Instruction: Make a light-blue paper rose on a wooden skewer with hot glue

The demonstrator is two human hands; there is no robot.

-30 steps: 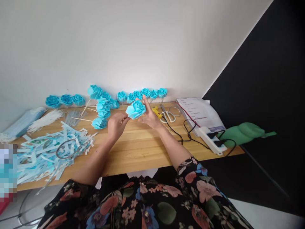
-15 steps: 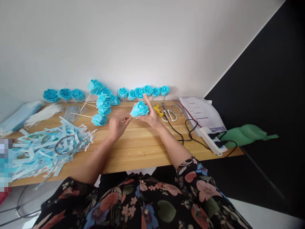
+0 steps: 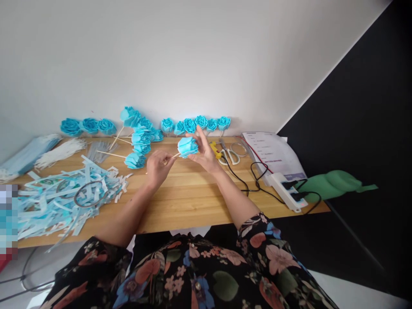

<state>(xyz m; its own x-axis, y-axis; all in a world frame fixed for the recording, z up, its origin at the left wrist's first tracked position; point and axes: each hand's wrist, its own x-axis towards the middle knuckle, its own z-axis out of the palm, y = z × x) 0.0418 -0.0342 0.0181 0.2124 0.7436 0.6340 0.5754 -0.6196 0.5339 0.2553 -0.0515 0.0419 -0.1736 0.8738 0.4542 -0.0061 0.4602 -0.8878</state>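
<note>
A light blue paper flower (image 3: 187, 147) on a thin wooden stick is held above the table. My left hand (image 3: 159, 166) pinches the stick below the bloom. Around the right side of the bloom curve the fingers of my right hand (image 3: 206, 155), with thumb and fingertips against the petals. Several finished blue flowers (image 3: 140, 136) lie stacked just left of the hands, their sticks pointing left. Another row of blue flowers (image 3: 201, 122) stands along the wall behind my right hand.
Cut blue and white strips (image 3: 64, 199) cover the table's left side. On the right are a yellow glue gun (image 3: 215, 150), scissors (image 3: 232, 157), black cables, papers (image 3: 273, 150), a power strip (image 3: 289, 193) and a green object (image 3: 334, 184).
The held flower has turned, now showing its petals from the side with its top facing right. My right fingers have shifted around it, while my left hand stays on the stick.
</note>
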